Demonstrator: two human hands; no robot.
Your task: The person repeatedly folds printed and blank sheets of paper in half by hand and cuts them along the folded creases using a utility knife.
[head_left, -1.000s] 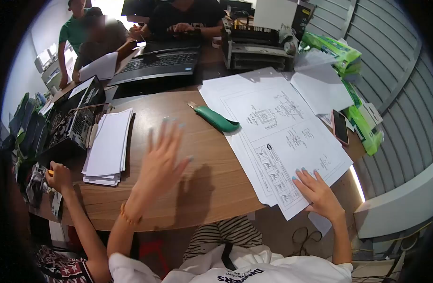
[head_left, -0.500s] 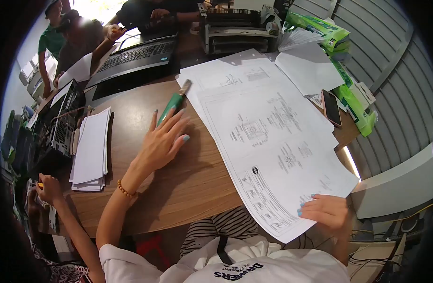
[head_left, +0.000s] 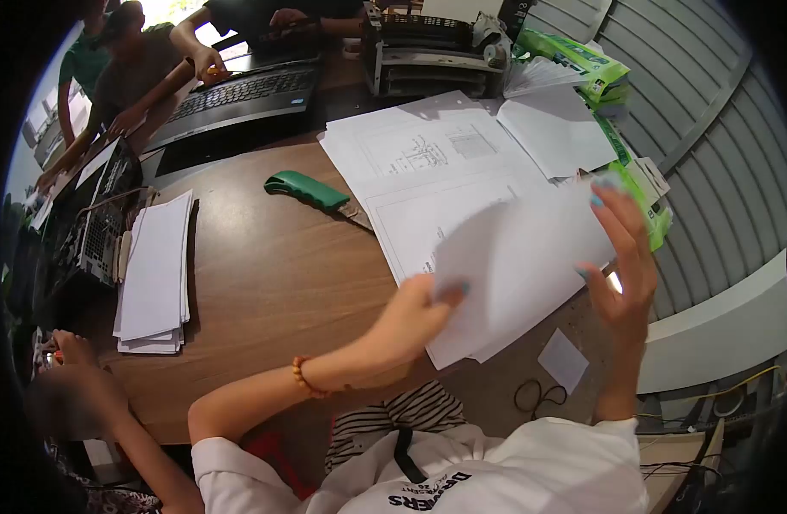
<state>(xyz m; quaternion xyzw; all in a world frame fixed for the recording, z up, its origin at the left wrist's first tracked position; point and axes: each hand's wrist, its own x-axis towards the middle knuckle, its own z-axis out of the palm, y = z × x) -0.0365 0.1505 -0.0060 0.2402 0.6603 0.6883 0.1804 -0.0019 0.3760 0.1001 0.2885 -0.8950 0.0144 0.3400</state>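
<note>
My left hand (head_left: 417,319) pinches the near-left edge of a large paper sheet (head_left: 522,257), which bends over with its blank side up. At the right side of this sheet is my right hand (head_left: 625,257), raised, with thumb and fingers apart and the fingertips blurred. Beneath lie more large sheets printed with line drawings (head_left: 428,154). A green-handled knife (head_left: 308,190) rests on the wooden table (head_left: 274,283), its blade tip against the left edge of the drawings.
A stack of white paper (head_left: 158,265) lies on the left, beside an opened electronic device (head_left: 107,231). Farther back are a laptop (head_left: 239,98) and a printer-like machine (head_left: 436,56). Green packages (head_left: 582,64) line the right side. Other people's hands (head_left: 209,64) work around the table.
My left hand has left the knife and moved right to the sheet. The knife has turned, blade now toward the papers. My right hand has risen, and the sheet is bent over.
</note>
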